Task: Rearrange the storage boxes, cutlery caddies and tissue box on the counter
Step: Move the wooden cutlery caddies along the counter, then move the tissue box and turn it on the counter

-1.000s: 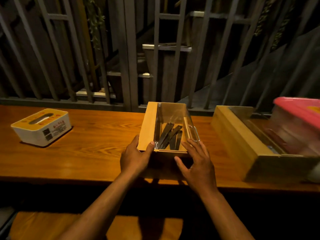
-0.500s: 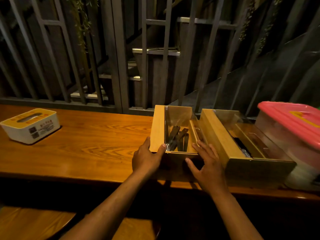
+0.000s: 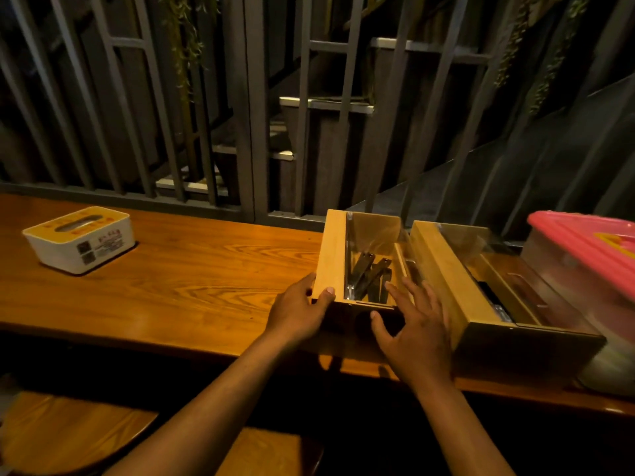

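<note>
- Dim slatted railing backs a long wooden counter (image 3: 178,269) seen from the head camera.
- At 9 o'clock, well apart from the rest, sits the tissue box (image 3: 80,238).
- Near centre stands a wooden cutlery caddy (image 3: 332,255) holding dark utensils (image 3: 369,274).
- Left hand (image 3: 299,312) grips its near-left corner; right hand (image 3: 414,333) lies spread, fingers wide, against its near-right end.
- At 3 o'clock, just beside it, a second caddy (image 3: 443,280), then a pink-lidded storage box (image 3: 584,249).

Two wooden cutlery caddies, the left caddy (image 3: 335,255) and right caddy (image 3: 446,280), sit side by side, a pink-lidded storage box (image 3: 584,249) just right, white-and-yellow tissue box (image 3: 80,240) way off left on the counter (image 3: 192,269).
</note>
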A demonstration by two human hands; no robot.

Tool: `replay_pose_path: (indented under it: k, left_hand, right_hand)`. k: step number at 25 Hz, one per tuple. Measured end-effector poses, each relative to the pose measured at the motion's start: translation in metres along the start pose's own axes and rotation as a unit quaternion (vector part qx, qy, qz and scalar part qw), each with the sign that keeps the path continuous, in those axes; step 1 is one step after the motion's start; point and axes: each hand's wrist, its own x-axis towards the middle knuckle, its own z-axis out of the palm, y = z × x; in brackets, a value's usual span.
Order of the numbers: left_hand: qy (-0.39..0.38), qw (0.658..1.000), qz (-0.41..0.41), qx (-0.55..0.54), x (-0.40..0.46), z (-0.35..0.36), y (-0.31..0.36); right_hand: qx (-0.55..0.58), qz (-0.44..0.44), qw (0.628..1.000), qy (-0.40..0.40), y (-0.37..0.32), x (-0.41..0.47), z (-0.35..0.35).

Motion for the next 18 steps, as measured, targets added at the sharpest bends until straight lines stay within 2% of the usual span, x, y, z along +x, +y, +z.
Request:
replay_pose_path:
  k: [3, 6, 13, 18]
  left_hand:
    - [0.081, 0.987, 0.063, 0.12, -0.004, -0.056, -0.024]
    - [0.134, 0.967, 0.096, 0.193, -0.001, -0.13, -0.069]
    - [0.168, 0.946, 0.023, 0.275, 0.048, -0.288, -0.212]
    - [0.183, 0.929, -0.036, 0.32, 0.117, -0.368, -0.271]
  right_hand:
    - [0.009, -0.061, 0.998, 0.023, -0.052, 0.002, 0.02]
    - [0.052, -0.119, 0.992, 0.008, -0.118, 0.0, 0.065]
    - [0.096, -0.164, 0.977, -0.1, -0.278, -0.005, 0.204]
    - [0.08, -0.189, 0.968, -0.146, -0.357, -0.012, 0.272]
